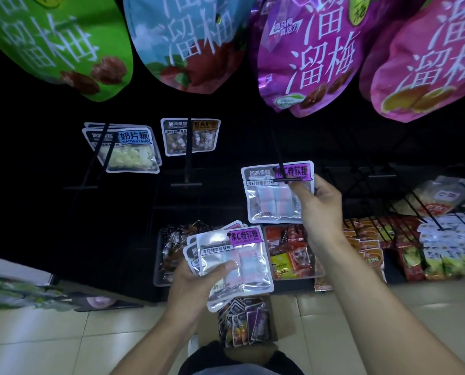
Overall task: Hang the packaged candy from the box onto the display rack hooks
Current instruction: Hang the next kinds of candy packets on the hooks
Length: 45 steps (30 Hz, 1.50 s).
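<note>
My right hand (320, 204) pinches a silver candy packet with a purple label (269, 196), holding it up at the tip of a black rack hook (286, 180) that crosses the packet's top. My left hand (198, 277) grips a fanned stack of the same purple-labelled packets (239, 263), thumb pressed on the front one. Below on the floor stands the cardboard box (273, 315) with several more packets upright inside. Two other candy packets hang on hooks to the left, a blue-labelled one (128, 150) and an orange-labelled one (190, 136).
Large green, blue, purple and pink snack bags (301, 52) hang overhead. Empty black hooks (85, 169) stick out of the dark rack. Trays of red and yellow snack packs (361, 247) fill the low shelf at right. The tiled floor (77, 336) lies at lower left.
</note>
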{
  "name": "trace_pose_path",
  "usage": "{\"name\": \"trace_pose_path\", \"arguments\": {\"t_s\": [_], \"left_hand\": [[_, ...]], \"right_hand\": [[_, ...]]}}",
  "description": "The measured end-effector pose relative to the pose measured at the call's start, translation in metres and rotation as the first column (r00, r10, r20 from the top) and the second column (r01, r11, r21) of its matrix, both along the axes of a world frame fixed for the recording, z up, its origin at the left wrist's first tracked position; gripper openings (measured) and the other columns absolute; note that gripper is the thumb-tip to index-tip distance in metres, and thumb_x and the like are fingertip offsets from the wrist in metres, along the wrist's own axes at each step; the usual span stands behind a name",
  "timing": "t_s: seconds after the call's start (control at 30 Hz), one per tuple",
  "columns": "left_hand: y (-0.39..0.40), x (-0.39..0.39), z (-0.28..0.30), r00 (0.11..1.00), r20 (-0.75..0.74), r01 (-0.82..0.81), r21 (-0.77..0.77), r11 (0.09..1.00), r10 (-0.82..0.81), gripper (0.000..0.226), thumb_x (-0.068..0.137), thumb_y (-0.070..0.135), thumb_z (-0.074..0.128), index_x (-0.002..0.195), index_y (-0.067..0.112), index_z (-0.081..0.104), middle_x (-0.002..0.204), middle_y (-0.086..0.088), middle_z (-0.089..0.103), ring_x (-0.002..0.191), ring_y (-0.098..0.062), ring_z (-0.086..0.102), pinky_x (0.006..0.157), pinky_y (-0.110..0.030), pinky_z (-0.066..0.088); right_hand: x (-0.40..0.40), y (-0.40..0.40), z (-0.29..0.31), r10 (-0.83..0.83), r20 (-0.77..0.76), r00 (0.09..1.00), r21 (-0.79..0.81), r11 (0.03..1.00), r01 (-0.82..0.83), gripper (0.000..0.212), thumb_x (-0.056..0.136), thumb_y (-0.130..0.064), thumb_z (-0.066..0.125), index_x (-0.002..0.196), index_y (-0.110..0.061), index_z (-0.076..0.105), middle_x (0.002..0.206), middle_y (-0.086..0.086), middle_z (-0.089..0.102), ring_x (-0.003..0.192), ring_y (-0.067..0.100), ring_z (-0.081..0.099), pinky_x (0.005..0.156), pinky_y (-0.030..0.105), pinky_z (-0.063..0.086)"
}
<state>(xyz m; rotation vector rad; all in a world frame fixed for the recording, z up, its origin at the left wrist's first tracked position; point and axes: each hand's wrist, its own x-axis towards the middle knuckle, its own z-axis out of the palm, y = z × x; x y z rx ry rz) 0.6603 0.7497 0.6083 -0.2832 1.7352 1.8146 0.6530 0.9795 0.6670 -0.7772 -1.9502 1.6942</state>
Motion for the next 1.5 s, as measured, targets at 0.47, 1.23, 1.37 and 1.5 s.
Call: {"name": "trace_pose_path", "arguments": {"t_s": [0.47, 1.23, 1.37, 1.5], "left_hand": [[-0.008, -0.009, 0.001, 1.000, -0.021, -0.020, 0.075, 0.997, 0.022, 0.060, 0.060, 0.030, 0.095, 0.116, 0.026, 0.073, 0.115, -0.002, 0.079, 0.109, -0.024, 0.075, 0.106, -0.058, 0.050], [0.090, 0.012, 0.014, 0.936, -0.231, -0.253, 0.090, 0.963, 0.268, 0.043, 0.075, 0.019, 0.085, 0.116, 0.019, 0.072, 0.107, 0.001, 0.081, 0.098, -0.017, 0.078, 0.086, -0.035, 0.061], [0.091, 0.014, 0.012, 0.938, -0.210, -0.270, 0.062, 0.961, 0.277, 0.016, 0.093, 0.023, 0.071, 0.110, 0.023, 0.073, 0.102, 0.004, 0.081, 0.094, -0.015, 0.078, 0.082, -0.030, 0.059], [0.089, 0.014, 0.010, 0.930, -0.246, -0.271, 0.043, 0.962, 0.273, 0.024, 0.087, 0.020, 0.077, 0.111, 0.022, 0.073, 0.102, 0.003, 0.081, 0.095, -0.016, 0.078, 0.082, -0.031, 0.061]], "right_hand": [[-0.107, 0.036, -0.021, -0.024, -0.005, 1.000, -0.069, 0.997, 0.024, 0.013, 0.091, -0.030, 0.076, 0.082, -0.021, 0.075, 0.077, -0.005, 0.077, 0.076, 0.013, 0.073, 0.079, 0.037, 0.060], [0.030, 0.037, -0.030, 0.427, 0.211, 0.879, -0.234, 0.895, -0.379, 0.021, 0.080, -0.019, 0.087, 0.092, -0.020, 0.070, 0.090, -0.004, 0.077, 0.088, 0.014, 0.073, 0.078, 0.030, 0.058], [0.033, 0.052, -0.039, 0.392, 0.256, 0.884, -0.208, 0.915, -0.346, 0.039, 0.093, -0.001, 0.067, 0.063, -0.024, 0.062, 0.080, 0.001, 0.071, 0.085, 0.013, 0.066, 0.073, 0.020, 0.048], [0.035, 0.046, -0.035, 0.365, 0.172, 0.915, -0.347, 0.892, -0.291, 0.011, 0.094, -0.019, 0.072, 0.103, -0.022, 0.067, 0.092, 0.001, 0.078, 0.086, 0.014, 0.074, 0.074, 0.028, 0.055]]}}
